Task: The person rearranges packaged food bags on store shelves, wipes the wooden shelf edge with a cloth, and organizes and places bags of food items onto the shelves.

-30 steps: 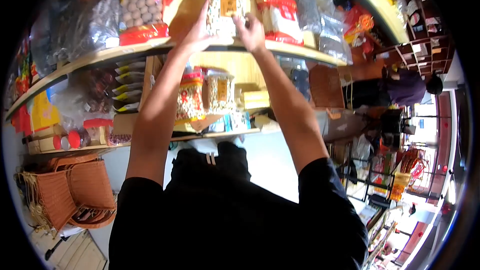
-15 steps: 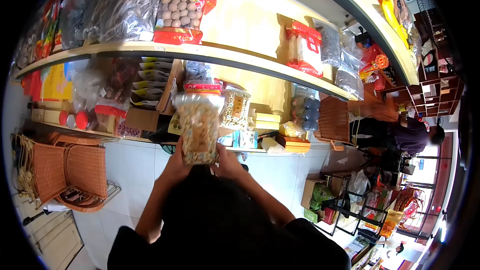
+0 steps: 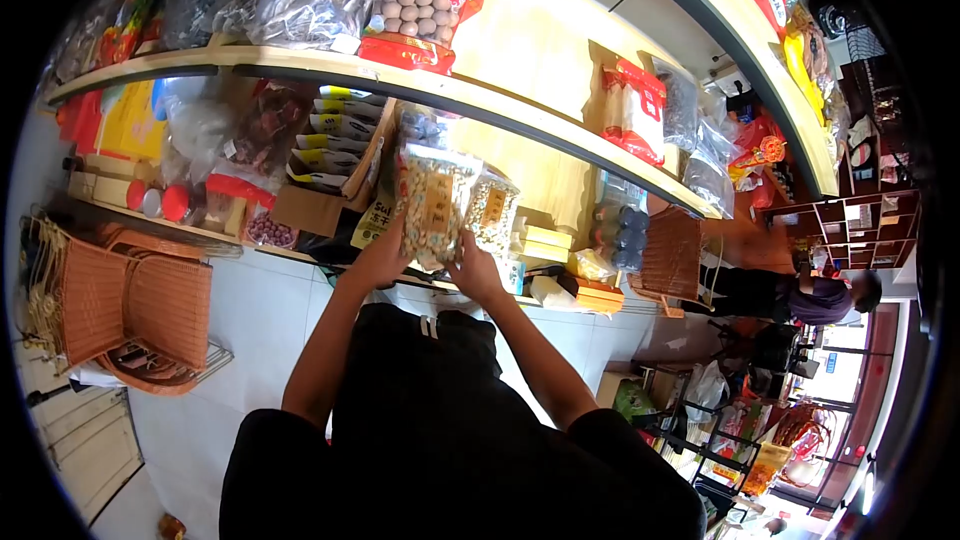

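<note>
Between my two hands is a clear plastic bag of pale mixed kernels (image 3: pixel 418 215) with a brown label, held upright at the lower shelf. My left hand (image 3: pixel 382 260) grips its lower left side, and the lower right corner is in my right hand (image 3: pixel 478 273). Right behind it stands a similar labelled bag (image 3: pixel 492 212), partly covered; whether the two bags touch I cannot tell. A dark packet with light lettering (image 3: pixel 372 223) is near my left fingers. Yellow boxes (image 3: pixel 545 242) lie to the right of my right hand.
Above runs the upper shelf edge (image 3: pixel 330 70), bearing a bag of round brown fruits (image 3: pixel 415 8) and a red-and-white packet (image 3: pixel 633 112). A wicker chair (image 3: pixel 140 290) stands at the left, a woven basket (image 3: pixel 668 252) at the right. Farther right is another person (image 3: pixel 820 300).
My hands have carried the bag forward, away from my body and toward the lower shelf. It now stands beside the similar bag. The view has shifted slightly.
</note>
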`<state>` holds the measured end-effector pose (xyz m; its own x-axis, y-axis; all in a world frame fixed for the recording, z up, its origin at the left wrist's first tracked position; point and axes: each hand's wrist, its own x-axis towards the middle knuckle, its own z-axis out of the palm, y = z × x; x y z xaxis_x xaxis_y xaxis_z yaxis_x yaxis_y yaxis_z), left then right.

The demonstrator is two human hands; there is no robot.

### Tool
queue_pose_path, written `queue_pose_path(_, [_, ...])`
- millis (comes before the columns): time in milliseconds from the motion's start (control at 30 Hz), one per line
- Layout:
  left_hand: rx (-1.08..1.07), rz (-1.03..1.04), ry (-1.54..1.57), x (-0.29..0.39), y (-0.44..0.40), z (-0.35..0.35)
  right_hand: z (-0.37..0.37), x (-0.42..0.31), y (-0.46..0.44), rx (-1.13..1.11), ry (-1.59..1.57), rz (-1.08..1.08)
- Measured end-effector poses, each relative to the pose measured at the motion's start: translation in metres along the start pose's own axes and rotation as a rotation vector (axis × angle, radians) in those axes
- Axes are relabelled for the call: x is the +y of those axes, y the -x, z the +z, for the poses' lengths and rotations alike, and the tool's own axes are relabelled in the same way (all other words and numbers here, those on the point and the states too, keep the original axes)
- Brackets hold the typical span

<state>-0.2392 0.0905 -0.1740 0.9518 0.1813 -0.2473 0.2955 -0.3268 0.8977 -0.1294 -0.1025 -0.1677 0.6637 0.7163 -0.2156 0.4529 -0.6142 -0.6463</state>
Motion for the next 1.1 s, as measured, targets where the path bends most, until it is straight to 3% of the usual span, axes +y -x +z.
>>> queue_pose_path(133, [0.129,0.237,-0.042,-0.051,-0.049,0.018,0.013,0.027,-0.042,0.045,0.064,-0.007])
queue_pose_path(200, [0.048,-0.019,-0.023,-0.044,-0.051,0.017,0.023,0.031,-0.050,0.043,0.074,0.032])
queue_pose_path(500, [-0.018,-0.112,-0.009,-0.089,-0.044,0.025,0.045,0.061,-0.033,-0.054,-0.109,0.270])
queue_pose_path(600, [0.068,-0.224,-0.296,-0.024,-0.029,-0.004,0.063,0.087,-0.014,0.030,-0.141,0.309])
queue_pose_path(633, [0.062,-0.222,-0.300,-0.018,-0.032,-0.006,0.072,0.092,-0.007,0.152,-0.108,0.216])
queue_pose_path(733, [0.198,-0.036,-0.361,0.000,-0.049,-0.007,0.075,0.093,0.008,0.026,-0.276,0.386])
queue_pose_path(800, [0.415,0.148,-0.387,0.014,-0.064,0.001,0.075,0.084,0.014,0.029,-0.346,0.392])
queue_pose_path(900, [0.575,0.244,-0.596,0.011,-0.095,0.023,0.074,0.071,0.012,0.203,-0.305,0.331])
queue_pose_path(1100, [0.675,0.390,-0.672,-0.029,-0.119,0.054,0.066,0.049,-0.002,0.203,-0.324,0.304])
